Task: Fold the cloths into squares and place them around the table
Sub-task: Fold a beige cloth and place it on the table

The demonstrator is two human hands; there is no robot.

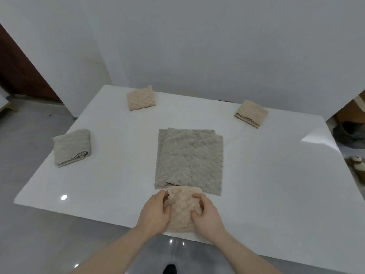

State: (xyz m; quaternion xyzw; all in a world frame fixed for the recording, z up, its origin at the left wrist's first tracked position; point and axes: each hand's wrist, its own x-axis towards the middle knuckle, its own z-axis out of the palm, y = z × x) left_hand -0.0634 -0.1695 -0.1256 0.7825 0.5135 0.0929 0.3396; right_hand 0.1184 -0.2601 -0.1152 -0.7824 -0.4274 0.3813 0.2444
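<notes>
Cloth (182, 209) gripped between both hands

Glossy white table (256, 175); grey cloth (189, 159); nubbly pinkish-beige cloth (182, 210).

Plain home room; white table (256, 175), slippers (357, 165) on tiled floor (29, 135)

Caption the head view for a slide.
Both hands grip a beige cloth at the white table edge; three folded cloths placed around.
</notes>
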